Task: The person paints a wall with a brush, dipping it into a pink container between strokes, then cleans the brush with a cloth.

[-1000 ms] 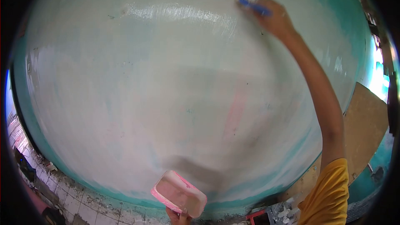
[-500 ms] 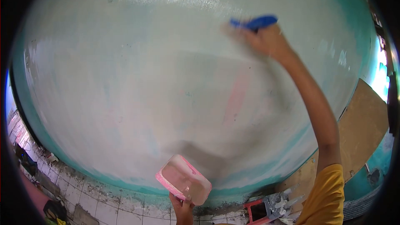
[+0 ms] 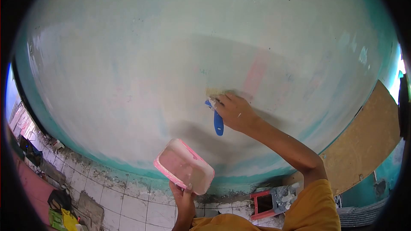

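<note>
The blue-handled paintbrush [image 3: 218, 122] has come down the wall [image 3: 107, 81], above and right of the pink tub [image 3: 171, 176]; the right hand's [image 3: 236, 110] fingers pinch its neck, the left hand's [image 3: 184, 196] clasp the tub.

Blue-handled brush [image 3: 218, 122]; pink tub [image 3: 170, 175]; whitish wall [image 3: 107, 68], pink-streaked and teal-edged; mustard-yellow shirt [image 3: 314, 205]

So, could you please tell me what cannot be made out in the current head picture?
All in the head view:
Brush: partly covered by the right hand.
Left hand: some fingers hidden behind the tray.
Yellow thing, lower left: cut off by the bottom edge.
Green mark on the wall: too small to read.
</note>
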Action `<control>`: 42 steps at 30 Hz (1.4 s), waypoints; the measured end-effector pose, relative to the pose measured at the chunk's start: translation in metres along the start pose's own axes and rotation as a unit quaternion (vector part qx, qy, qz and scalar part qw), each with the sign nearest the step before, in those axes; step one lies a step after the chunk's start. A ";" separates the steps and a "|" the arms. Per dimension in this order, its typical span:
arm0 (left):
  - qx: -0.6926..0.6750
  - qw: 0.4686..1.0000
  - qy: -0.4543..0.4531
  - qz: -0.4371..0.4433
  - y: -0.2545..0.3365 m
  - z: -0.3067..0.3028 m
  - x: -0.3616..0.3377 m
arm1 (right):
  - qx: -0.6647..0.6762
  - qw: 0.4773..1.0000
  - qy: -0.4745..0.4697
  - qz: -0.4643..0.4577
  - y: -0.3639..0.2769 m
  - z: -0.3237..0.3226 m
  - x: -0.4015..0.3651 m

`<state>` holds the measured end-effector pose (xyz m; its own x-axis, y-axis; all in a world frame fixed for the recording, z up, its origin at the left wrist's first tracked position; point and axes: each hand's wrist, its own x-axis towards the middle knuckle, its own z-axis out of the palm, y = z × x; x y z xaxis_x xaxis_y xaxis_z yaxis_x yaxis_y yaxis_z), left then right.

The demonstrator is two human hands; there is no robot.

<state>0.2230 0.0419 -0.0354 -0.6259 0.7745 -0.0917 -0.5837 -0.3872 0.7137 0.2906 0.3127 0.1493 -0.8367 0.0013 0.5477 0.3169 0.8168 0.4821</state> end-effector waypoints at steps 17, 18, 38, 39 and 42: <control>0.026 0.999 0.024 0.007 -0.006 -0.002 0.006 | -0.060 0.989 0.116 0.071 0.021 0.032 0.020; 0.029 0.999 0.029 0.006 -0.005 -0.001 0.005 | -0.037 0.993 0.098 0.061 -0.004 0.052 -0.001; 0.021 0.999 0.036 -0.005 0.001 -0.009 0.003 | -0.088 0.983 0.132 0.091 0.010 0.045 0.041; 0.019 0.999 0.042 -0.001 -0.001 -0.008 0.003 | -0.031 0.992 0.068 0.097 -0.011 0.071 0.020; 0.030 0.998 0.046 0.002 -0.008 -0.014 0.006 | 0.042 0.996 -0.005 0.079 -0.072 0.129 -0.037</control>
<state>0.2168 0.0424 -0.0512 -0.6742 0.7231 -0.1503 -0.5510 -0.3571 0.7543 0.2413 0.3288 0.0058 -0.7841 0.1389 0.6049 0.4068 0.8512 0.3318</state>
